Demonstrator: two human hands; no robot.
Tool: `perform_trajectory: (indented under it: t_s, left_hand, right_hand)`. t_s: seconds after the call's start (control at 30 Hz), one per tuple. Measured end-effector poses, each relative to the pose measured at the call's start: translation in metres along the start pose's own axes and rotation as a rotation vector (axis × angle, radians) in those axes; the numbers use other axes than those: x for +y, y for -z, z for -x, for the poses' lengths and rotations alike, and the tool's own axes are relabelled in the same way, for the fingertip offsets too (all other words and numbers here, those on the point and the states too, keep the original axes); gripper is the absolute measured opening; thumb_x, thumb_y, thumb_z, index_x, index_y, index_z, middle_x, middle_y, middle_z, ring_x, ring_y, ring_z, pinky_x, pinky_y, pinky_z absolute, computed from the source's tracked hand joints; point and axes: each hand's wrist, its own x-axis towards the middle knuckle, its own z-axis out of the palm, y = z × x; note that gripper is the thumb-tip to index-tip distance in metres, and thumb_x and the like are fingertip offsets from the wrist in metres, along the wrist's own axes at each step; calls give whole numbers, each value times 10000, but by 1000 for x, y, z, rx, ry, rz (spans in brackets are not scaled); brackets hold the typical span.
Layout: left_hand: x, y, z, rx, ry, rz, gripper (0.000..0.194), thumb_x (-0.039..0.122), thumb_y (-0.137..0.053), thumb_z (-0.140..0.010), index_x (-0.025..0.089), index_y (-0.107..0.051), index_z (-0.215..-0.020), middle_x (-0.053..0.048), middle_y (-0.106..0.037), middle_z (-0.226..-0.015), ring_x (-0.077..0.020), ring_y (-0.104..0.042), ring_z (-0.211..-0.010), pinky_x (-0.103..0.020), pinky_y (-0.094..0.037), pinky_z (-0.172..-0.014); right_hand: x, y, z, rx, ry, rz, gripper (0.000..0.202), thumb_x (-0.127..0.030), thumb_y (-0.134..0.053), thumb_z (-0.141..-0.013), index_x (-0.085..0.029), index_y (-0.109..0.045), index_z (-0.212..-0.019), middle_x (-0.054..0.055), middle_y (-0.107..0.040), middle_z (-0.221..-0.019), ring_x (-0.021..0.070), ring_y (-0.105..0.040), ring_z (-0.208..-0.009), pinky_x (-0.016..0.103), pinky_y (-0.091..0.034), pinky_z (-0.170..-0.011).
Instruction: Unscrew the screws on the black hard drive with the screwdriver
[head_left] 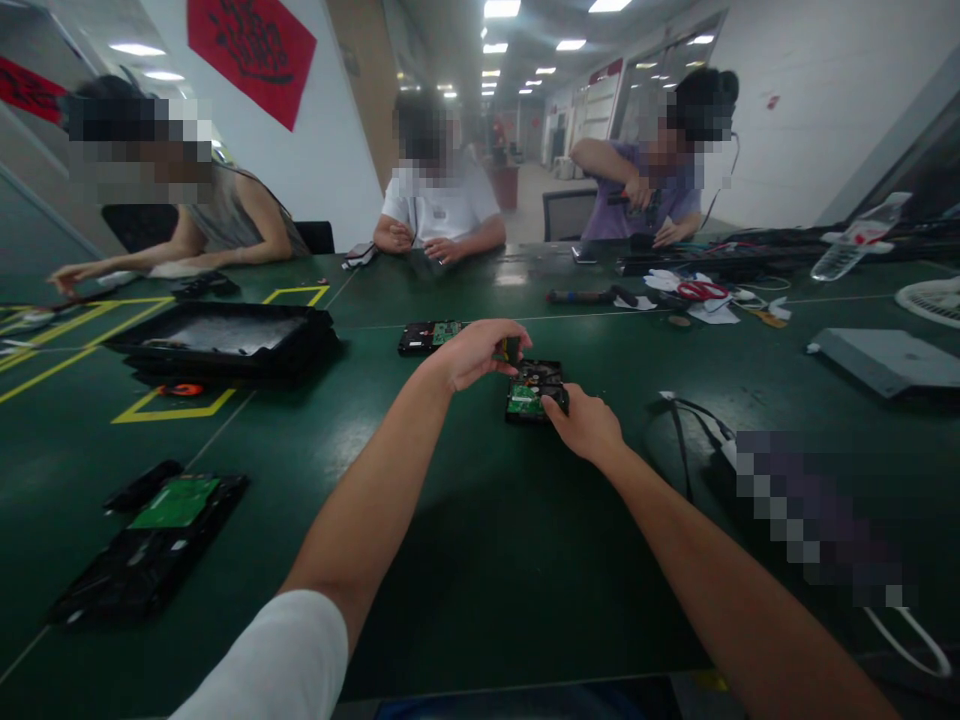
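Ahead of me on the green table lies a hard drive (525, 401) with its green circuit board facing up. My right hand (589, 425) is closed on its right edge, thumb over the top. Just above the drive's far left corner, my left hand (480, 355) pinches a short dark piece with a yellow edge (511, 349); its exact kind is too small to make out, and its lower end is hidden by the fingers. A second hard drive (418, 338) lies behind my left wrist.
Black trays (225, 340) sit at the left, an orange-handled tool (180, 390) before them. Nearer is a larger opened device with a green board (174, 502). Cables (682, 430) and a grey box (892, 360) lie right. Several co-workers sit across the table (465, 550).
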Motion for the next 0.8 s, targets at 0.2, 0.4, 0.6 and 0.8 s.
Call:
perform_trajectory:
  t_s: [0.2,0.4,0.6,0.8]
  left_hand:
    - [3,-4,4,-41,36,11,249,360,-619,-872,135,-695,-948,-83,-659,-812,-179,-640,-755,-270,-543,-595]
    - [2,-6,3,-1,49,82,186,339,-622,-858,154,-619,-863,-111,-706,-857,-217,-686,-815,-306,-564,-622]
    - [2,-1,2,31,17,-11,165,303,-635,-822,145,-680,-807,-86,-666,-862,-175,-642,-802,-249,-521,-587]
    - [3,0,3,-13,-4,-67,233,341,-632,-835,141,-738,-892,-88,-656,-845,-176,-633,-785,-231,-474,-532]
  right_hand:
    - [4,-1,-2,25,9,-21,509,-534,-371,-1051,-179,-518,-1384,184,-723,-1135,340,-714,-1013,400,-507,-810]
    - [8,0,-3,13,49,-61,474,-449,-391,-1064,-164,-505,-1425,160,-741,-1119,297,-718,-980,361,-502,-799]
    - [16,1,-9,-18,103,-134,490,-443,-454,-1054,-156,-493,-1449,117,-759,-1049,253,-724,-906,313,-484,-730]
    - [26,-3,-13,-31,116,-294,489,-416,-528,-1031,-164,-512,-1450,58,-771,-916,216,-726,-854,287,-487,-735]
